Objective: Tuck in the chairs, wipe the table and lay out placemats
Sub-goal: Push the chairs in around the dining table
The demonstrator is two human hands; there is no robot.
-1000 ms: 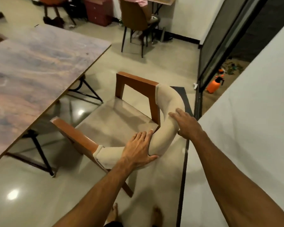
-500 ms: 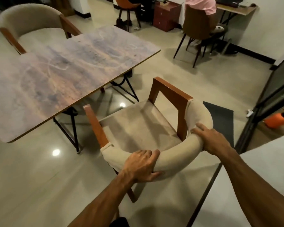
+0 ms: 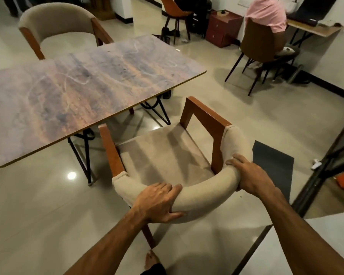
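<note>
Chair (image 3: 163, 155): untucked, its curved back gripped by left hand (image 3: 157, 203) and right hand (image 3: 250, 175). Table (image 3: 83, 84): unwiped as far as seen, no placemats laid.

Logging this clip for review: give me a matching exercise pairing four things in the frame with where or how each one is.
Things:
1. near chair
2. far chair
3. dark floor mat
4. left hand

Places or states:
A. on the floor right of the near chair
B. gripping the padded backrest
C. across the table, at its far side
D. pulled out, seat clear of the table edge

Pairs: 1-D, 2-C, 3-A, 4-B
</note>
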